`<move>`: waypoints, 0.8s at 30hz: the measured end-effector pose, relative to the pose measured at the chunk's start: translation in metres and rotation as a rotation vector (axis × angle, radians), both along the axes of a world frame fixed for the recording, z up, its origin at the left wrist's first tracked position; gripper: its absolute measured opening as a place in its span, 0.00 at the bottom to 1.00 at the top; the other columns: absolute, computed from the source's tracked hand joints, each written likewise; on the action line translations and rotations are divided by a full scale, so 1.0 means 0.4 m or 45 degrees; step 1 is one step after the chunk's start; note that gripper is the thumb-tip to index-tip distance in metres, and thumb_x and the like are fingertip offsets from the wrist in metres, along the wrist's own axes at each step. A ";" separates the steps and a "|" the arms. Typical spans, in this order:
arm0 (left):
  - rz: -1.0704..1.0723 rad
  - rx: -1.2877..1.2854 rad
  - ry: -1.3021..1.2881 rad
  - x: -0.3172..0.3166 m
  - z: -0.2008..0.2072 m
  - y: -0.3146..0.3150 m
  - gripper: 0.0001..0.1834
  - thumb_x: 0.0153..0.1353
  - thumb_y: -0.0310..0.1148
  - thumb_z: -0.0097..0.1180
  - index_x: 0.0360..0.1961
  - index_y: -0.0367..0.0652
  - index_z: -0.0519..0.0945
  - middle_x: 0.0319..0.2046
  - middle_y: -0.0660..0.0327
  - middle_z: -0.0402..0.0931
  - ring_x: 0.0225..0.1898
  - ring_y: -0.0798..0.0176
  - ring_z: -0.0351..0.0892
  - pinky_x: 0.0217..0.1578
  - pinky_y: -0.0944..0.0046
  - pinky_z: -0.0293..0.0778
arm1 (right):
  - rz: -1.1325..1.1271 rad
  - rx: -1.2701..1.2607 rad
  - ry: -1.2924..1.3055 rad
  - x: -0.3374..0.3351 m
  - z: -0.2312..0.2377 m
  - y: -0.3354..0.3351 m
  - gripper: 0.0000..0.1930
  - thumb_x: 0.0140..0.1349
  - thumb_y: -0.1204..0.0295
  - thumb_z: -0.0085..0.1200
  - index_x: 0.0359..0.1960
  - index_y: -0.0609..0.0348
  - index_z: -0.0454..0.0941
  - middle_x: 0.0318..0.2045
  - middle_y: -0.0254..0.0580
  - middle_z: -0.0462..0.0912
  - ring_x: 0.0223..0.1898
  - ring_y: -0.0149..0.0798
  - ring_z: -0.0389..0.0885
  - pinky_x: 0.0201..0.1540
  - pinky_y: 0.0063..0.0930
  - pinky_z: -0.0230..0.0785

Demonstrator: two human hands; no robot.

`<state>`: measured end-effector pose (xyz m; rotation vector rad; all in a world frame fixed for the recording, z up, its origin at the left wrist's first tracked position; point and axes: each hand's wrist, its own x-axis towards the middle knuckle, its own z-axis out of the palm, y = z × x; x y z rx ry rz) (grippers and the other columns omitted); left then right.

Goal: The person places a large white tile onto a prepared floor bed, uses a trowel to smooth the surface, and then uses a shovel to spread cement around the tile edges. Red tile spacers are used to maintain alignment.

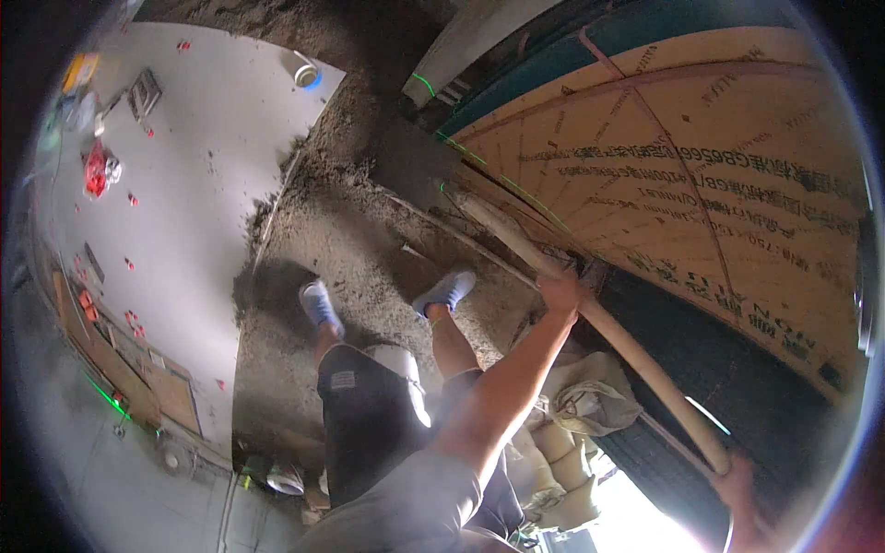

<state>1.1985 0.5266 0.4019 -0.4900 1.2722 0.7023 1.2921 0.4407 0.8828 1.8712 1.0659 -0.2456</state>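
Note:
A long, round, light-brown wooden pole [636, 350] slants from the middle of the view down to the lower right. Around its middle part my left hand [562, 291] is closed, with the left arm stretched across my body. Lower down, near the pole's near end, my right hand [735, 484] grips it, slightly blurred. The far end of the pole reaches beside the lower edge of a big cardboard carton [701, 157] with pink straps. Alongside runs a thinner stick [461, 238], partly hidden behind the pole and my left hand.
My feet in light shoes [446, 293] stand on sandy, dirty ground [378, 249]. A white bucket [396, 359] is between my legs. Tan sacks [564, 461] pile up at the lower right. Leftward lies a pale flat surface [203, 194] with a tape roll [307, 76] and small red pieces.

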 end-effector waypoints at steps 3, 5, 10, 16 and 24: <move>-0.005 -0.017 -0.126 -0.043 -0.008 -0.036 0.15 0.58 0.20 0.53 0.42 0.37 0.62 0.26 0.51 0.71 0.16 0.56 0.72 0.14 0.55 0.70 | -0.066 -0.006 0.061 -0.005 -0.009 -0.076 0.22 0.37 0.70 0.65 0.38 0.61 0.78 0.34 0.56 0.82 0.40 0.58 0.81 0.43 0.49 0.73; -0.216 0.078 -0.103 -0.097 -0.038 -0.078 0.11 0.58 0.20 0.52 0.39 0.38 0.64 0.25 0.52 0.71 0.16 0.57 0.71 0.13 0.56 0.69 | -0.237 -0.024 0.160 -0.032 -0.028 -0.136 0.22 0.37 0.70 0.65 0.38 0.62 0.78 0.34 0.56 0.82 0.40 0.58 0.82 0.42 0.48 0.73; -0.064 0.131 0.044 -0.246 -0.157 -0.057 0.06 0.59 0.22 0.52 0.31 0.38 0.66 0.17 0.56 0.67 0.15 0.58 0.71 0.11 0.57 0.67 | -0.400 -0.097 0.324 -0.020 -0.122 -0.211 0.22 0.37 0.71 0.63 0.39 0.63 0.77 0.34 0.57 0.83 0.39 0.58 0.82 0.42 0.46 0.74; -0.098 0.220 0.129 -0.174 -0.126 0.116 0.10 0.56 0.24 0.57 0.28 0.35 0.66 0.19 0.56 0.68 0.17 0.59 0.72 0.15 0.56 0.68 | -0.365 -0.015 0.403 -0.032 -0.140 0.052 0.22 0.38 0.73 0.62 0.39 0.64 0.76 0.33 0.58 0.83 0.39 0.57 0.83 0.41 0.44 0.74; -0.490 0.020 0.550 -0.141 -0.126 0.111 0.12 0.56 0.28 0.59 0.31 0.33 0.68 0.24 0.56 0.72 0.20 0.59 0.74 0.18 0.55 0.71 | -0.413 -0.138 0.478 0.024 -0.198 -0.085 0.23 0.38 0.70 0.62 0.40 0.63 0.77 0.33 0.57 0.82 0.38 0.56 0.83 0.41 0.42 0.74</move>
